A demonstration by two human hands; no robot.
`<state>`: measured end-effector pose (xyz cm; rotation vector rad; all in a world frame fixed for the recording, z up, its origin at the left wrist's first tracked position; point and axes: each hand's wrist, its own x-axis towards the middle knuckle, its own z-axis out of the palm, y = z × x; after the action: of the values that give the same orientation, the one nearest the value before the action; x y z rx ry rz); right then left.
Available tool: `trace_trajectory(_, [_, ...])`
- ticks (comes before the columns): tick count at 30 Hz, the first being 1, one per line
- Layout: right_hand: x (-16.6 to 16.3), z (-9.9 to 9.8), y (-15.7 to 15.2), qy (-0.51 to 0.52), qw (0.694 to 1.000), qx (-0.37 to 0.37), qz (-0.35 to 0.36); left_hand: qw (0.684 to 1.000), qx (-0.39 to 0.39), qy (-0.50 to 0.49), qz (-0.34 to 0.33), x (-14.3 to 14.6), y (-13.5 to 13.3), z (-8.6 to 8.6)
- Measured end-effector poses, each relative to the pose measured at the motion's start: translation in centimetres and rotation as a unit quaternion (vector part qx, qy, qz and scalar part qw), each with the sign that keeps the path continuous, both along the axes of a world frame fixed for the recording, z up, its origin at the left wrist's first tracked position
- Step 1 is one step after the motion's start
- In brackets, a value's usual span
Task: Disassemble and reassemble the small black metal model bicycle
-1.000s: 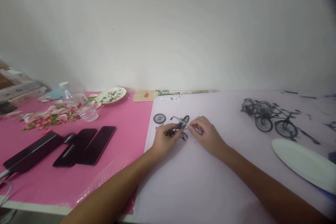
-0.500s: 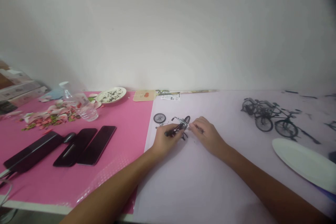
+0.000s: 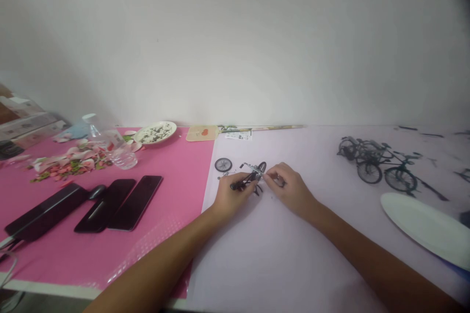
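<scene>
Between my hands is a partly built miniature bicycle (image 3: pixel 261 167), black and silver, with a wheel and handlebar showing at its far end. My left hand (image 3: pixel 233 192) is closed around its frame, and a black part pokes out past the thumb. The fingertips of my right hand (image 3: pixel 287 184) are pinched at the bicycle's right side, close to the wheel; whatever they grip is too small to make out. A loose spoked wheel (image 3: pixel 223 165) lies flat just beyond my left hand, with small silver parts beside it.
Several assembled model bicycles (image 3: pixel 385 164) stand at the right, behind a white oval plate (image 3: pixel 422 225). Two phones (image 3: pixel 136 204), a black case (image 3: pixel 47 210), a plastic bottle (image 3: pixel 116 146), petals (image 3: pixel 73 161) and a dish (image 3: pixel 156 133) occupy the pink side. A fly swatter (image 3: pixel 201 133) lies along the wall.
My right fingers have shifted slightly at the bicycle's side, curling a little differently. My left hand and the bicycle have stayed nearly still.
</scene>
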<state>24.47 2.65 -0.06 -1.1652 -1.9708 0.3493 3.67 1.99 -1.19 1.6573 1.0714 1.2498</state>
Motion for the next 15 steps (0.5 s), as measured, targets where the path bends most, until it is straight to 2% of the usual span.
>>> trace_trajectory(10, [0.11,0.55,-0.07,-0.010,0.999,-0.031,0.039,1.000,0.001,0.009,-0.001,0.01,0.02,-0.16])
trace_trajectory(15, [0.17,0.17,-0.21,-0.003,0.999,-0.041,0.003,1.000,0.000,0.009,0.003,0.06,0.01,-0.14])
